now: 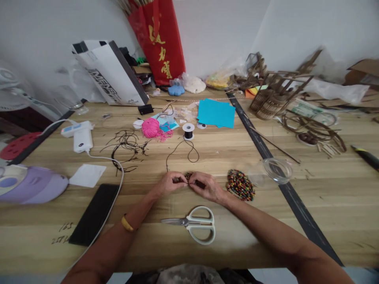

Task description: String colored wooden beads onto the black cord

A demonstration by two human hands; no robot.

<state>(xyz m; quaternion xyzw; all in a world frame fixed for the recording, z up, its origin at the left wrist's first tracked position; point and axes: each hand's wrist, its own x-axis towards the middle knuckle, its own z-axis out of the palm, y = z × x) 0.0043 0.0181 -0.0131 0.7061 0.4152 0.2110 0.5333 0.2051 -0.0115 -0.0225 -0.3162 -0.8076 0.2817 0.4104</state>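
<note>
My left hand (172, 184) and my right hand (206, 186) meet fingertip to fingertip over the table, both closed in a pinch. Between them runs thin black cord (167, 159), which loops back to a white spool (188, 131) wound with black. A small piece of dark beadwork (188, 176) shows just behind my fingertips, partly hidden by them. To the right of my right hand lies a heap of multicoloured bead strings (241, 185). Scissors with pale handles (201, 225) rest on the table below my hands, blades pointing left.
Cut black cord pieces (127, 148) lie at left, near a black wallet-like case (94, 215) and a white cable. Pink yarn (151, 127) and blue sheets (216, 113) sit farther back. A clear round dish (277, 170) and woven baskets (266, 102) stand at right.
</note>
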